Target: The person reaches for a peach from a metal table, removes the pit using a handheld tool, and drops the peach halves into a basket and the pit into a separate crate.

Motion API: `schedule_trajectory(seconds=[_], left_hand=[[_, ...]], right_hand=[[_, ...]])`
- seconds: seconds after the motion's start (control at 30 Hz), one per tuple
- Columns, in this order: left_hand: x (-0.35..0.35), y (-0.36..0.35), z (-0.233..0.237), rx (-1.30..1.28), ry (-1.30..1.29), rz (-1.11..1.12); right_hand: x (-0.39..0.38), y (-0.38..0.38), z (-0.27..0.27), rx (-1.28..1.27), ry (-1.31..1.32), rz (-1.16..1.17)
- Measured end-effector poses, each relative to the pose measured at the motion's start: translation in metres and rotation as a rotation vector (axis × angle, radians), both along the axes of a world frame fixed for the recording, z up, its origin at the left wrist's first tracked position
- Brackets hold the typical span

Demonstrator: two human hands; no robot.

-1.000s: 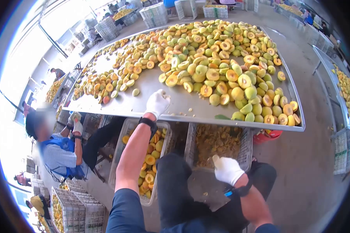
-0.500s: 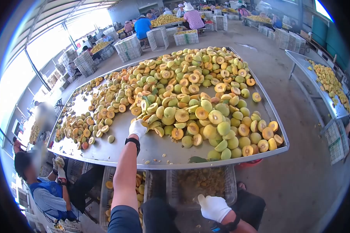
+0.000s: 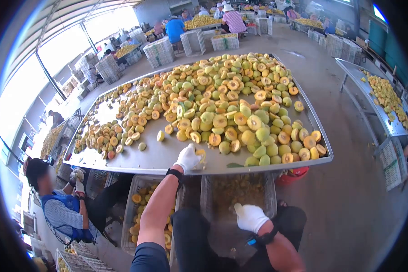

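Halved yellow-green stone fruit (image 3: 222, 109), looking like apricots or small peaches, lies heaped on a rimmed metal table (image 3: 163, 158). My left hand (image 3: 188, 157), in a white glove, is closed on a yellow fruit half (image 3: 201, 155) close to the table's front edge. In a white glove too, my right hand (image 3: 250, 218) is curled shut above my lap, thumb uppermost; whatever its fingers hold is hidden. Below the table edge, a plastic crate (image 3: 272, 199) with brownish scraps stands near my right hand. Another crate (image 3: 128, 226) with fruit halves stands under my left forearm.
A red bucket (image 3: 294, 176) stands under the table's right side. At left sits a co-worker (image 3: 63, 208) with gloved hands together. A second metal table (image 3: 356, 84) with fruit is at right. Crates (image 3: 158, 52) and other people are farther back.
My left hand has drawn back from the pile toward the table's front edge, with a fruit half in it. My right hand stays over my lap. The view has shifted slightly.
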State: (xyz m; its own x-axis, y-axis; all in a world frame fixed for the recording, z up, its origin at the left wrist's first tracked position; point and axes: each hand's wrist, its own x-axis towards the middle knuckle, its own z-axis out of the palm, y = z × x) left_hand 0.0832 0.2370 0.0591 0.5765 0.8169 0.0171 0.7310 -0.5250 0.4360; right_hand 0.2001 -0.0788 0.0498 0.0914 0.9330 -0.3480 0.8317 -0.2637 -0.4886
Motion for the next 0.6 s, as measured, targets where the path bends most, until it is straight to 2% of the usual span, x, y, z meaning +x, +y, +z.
schedule_trajectory(seconds=[0.1,0.13,0.17,0.2,0.23,0.3,0.33,0.37,0.43,0.47,0.57,0.6], left_hand=[[-0.012,-0.041,0.014,-0.044,-0.351,-0.006],[-0.017,-0.052,0.022,-0.195,-0.487,-0.047],[-0.027,-0.064,0.033,-0.472,-0.523,0.000],[-0.036,-0.089,0.063,-0.748,-0.562,0.052],[-0.045,-0.104,0.066,-0.753,-0.567,0.085],[-0.060,-0.129,0.067,-0.939,-0.890,0.080],[-0.064,-0.145,0.070,-0.950,-0.896,0.099],[-0.065,-0.161,0.073,-1.057,-1.032,0.137],[-0.066,-0.183,0.063,-1.206,-1.236,0.165],[-0.072,-0.189,0.040,-1.433,-1.359,0.061],[-0.071,-0.198,0.013,-1.550,-1.389,-0.074],[-0.066,-0.203,0.013,-1.424,-1.374,0.033]], right_hand=[[0.002,-0.009,-0.002,0.032,0.009,-0.040],[0.004,-0.009,-0.005,0.044,0.008,-0.047],[0.005,-0.012,-0.010,0.092,0.017,-0.041],[0.006,-0.016,-0.014,0.139,0.029,-0.034],[0.007,-0.018,-0.020,0.209,0.081,-0.033],[0.002,-0.020,-0.014,0.367,0.228,-0.077],[-0.003,-0.019,-0.006,0.446,0.303,-0.123],[-0.008,-0.020,0.005,0.485,0.339,-0.146],[-0.025,-0.018,0.030,0.601,0.408,-0.193],[-0.037,-0.024,0.040,0.666,0.435,-0.221],[-0.055,-0.026,0.048,0.596,0.332,-0.171],[-0.061,-0.026,0.051,0.550,0.290,-0.164]])
